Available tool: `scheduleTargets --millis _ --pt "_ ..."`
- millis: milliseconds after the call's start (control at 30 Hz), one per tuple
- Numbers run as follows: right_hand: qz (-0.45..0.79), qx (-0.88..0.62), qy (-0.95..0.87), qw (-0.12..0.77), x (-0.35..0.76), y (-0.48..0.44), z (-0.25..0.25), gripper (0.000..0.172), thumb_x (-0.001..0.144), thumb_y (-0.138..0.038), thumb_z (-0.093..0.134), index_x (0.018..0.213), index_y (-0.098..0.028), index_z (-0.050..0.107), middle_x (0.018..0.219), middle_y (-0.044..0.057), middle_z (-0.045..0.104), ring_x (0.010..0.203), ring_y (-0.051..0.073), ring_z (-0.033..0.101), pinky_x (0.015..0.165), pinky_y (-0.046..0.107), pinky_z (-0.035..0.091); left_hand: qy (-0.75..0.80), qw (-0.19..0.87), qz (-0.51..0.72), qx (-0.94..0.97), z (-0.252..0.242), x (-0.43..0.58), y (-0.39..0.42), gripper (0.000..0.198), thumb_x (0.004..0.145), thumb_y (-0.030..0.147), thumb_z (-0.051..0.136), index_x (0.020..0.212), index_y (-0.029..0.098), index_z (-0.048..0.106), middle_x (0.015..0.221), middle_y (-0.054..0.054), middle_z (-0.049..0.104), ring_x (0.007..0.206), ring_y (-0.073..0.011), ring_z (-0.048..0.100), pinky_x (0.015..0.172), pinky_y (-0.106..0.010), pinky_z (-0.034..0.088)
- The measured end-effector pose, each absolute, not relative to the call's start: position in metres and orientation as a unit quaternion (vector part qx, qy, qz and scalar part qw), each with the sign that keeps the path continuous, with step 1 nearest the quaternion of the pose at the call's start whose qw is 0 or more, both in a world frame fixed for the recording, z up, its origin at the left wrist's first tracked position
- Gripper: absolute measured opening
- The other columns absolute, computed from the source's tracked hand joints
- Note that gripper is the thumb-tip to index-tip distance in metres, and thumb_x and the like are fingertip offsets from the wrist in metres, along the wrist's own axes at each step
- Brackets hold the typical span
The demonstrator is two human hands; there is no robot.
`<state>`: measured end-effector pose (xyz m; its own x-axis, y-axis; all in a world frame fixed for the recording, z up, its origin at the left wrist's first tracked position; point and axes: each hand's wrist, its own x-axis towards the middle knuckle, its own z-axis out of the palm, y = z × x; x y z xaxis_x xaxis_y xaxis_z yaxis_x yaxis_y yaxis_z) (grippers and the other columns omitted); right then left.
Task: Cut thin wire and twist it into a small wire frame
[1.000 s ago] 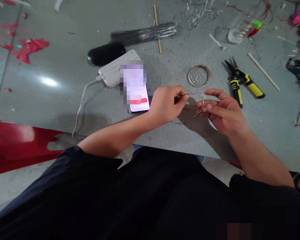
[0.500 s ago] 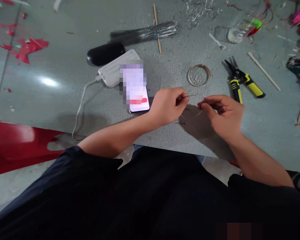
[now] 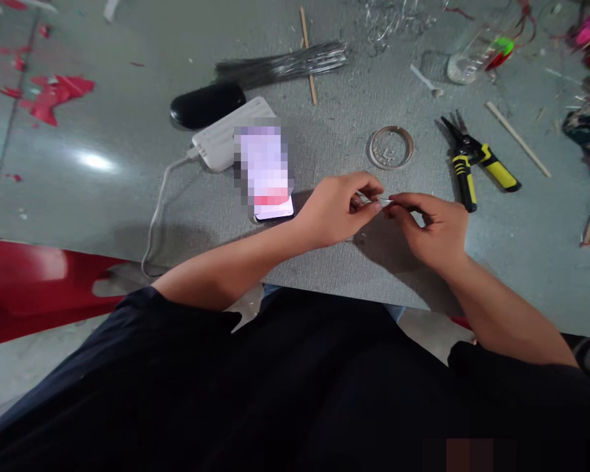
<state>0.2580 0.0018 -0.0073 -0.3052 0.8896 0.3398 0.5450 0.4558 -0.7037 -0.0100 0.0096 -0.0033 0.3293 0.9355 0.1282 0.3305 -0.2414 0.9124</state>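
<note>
"What is the head view showing?"
"The left hand point(image 3: 334, 208) and right hand point(image 3: 441, 226) are working just on the wearer's side of the ring point(image 3: 410, 145), the fingers of both pinching a thin wire point(image 3: 386, 200) between them."
"And around the ring?"
"Pliers point(image 3: 466, 143) are lying to its right, a phone point(image 3: 267, 172) to its left; a bundle point(image 3: 285, 64) is resting beyond it, leftward, on the desk point(image 3: 142, 85)."

The table point(image 3: 142, 124) is dimly lit, with a glare point(image 3: 96, 160) reflected at its left; a soft shadow point(image 3: 400, 259) is cast beside the right hand point(image 3: 435, 226), detail is lost in the black shirt point(image 3: 295, 380), the phone screen point(image 3: 275, 207) is pixelated, and the edges are blurred
</note>
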Motion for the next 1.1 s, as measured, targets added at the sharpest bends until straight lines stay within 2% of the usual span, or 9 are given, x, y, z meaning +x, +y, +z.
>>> scheduleTargets --millis 133,367,600,800,933,1100 --pt "0.193 -0.455 -0.797 0.346 0.258 0.000 -0.011 0.020 0.120 -0.035 0.079 0.128 -0.033 0.098 0.111 0.006 0.097 0.096 0.032 0.094 0.095 0.048 0.078 0.438 0.423 0.358 0.708 -0.006 -0.008 0.009 0.011 0.119 0.023 0.078 0.121 0.022 0.089 0.114 -0.007 0.095 0.104 -0.0207 0.088 0.098 -0.035 0.069" --pt "0.163 -0.423 -0.824 0.339 0.259 0.000 -0.019 0.025 0.128 -0.040 0.073 0.130 -0.032 0.096 0.112 0.007 0.096 0.096 0.031 0.093 0.097 0.047 0.077 0.446 0.453 0.345 0.691 -0.013 -0.005 0.010 0.015 0.118 0.023 0.081 0.104 0.022 0.081 0.093 -0.004 0.087 0.086 -0.0176 0.080 0.086 -0.033 0.063" --pt "0.186 -0.468 -0.810 0.300 0.263 0.000 -0.022 0.026 0.123 -0.054 0.077 0.123 -0.040 0.099 0.102 0.004 0.095 0.092 0.032 0.090 0.093 0.052 0.076 0.444 0.565 0.295 0.629 -0.003 -0.002 0.003 0.012 0.120 0.022 0.073 0.113 0.024 0.083 0.083 -0.001 0.084 0.068 -0.0159 0.079 0.072 -0.030 0.060" --pt "0.207 -0.493 -0.795 0.288 0.264 0.000 -0.021 0.032 0.122 -0.068 0.078 0.118 -0.043 0.099 0.089 0.003 0.088 0.083 0.032 0.084 0.092 0.053 0.074 0.441 0.591 0.284 0.613 0.002 0.000 -0.001 0.011 0.119 0.023 0.074 0.119 0.024 0.084 0.084 -0.001 0.088 0.064 -0.0153 0.079 0.065 -0.027 0.059" --pt "0.216 -0.490 -0.794 0.288 0.265 0.000 -0.027 0.033 0.122 -0.069 0.078 0.121 -0.044 0.099 0.091 0.003 0.088 0.086 0.033 0.084 0.093 0.054 0.073 0.435 0.612 0.282 0.597 0.004 0.002 -0.002 0.014 0.119 0.019 0.071 0.122 0.023 0.084 0.082 -0.001 0.087 0.061 -0.0141 0.077 0.063 -0.025 0.059" --pt "0.225 -0.477 -0.795 0.299 0.265 0.003 -0.019 0.026 0.120 -0.062 0.084 0.130 -0.042 0.097 0.102 0.005 0.091 0.095 0.034 0.087 0.103 0.058 0.074 0.445 0.620 0.304 0.571 0.002 0.003 0.000 0.012 0.120 0.021 0.071 0.116 0.024 0.082 0.080 -0.001 0.085 0.063 -0.0142 0.078 0.065 -0.027 0.063"
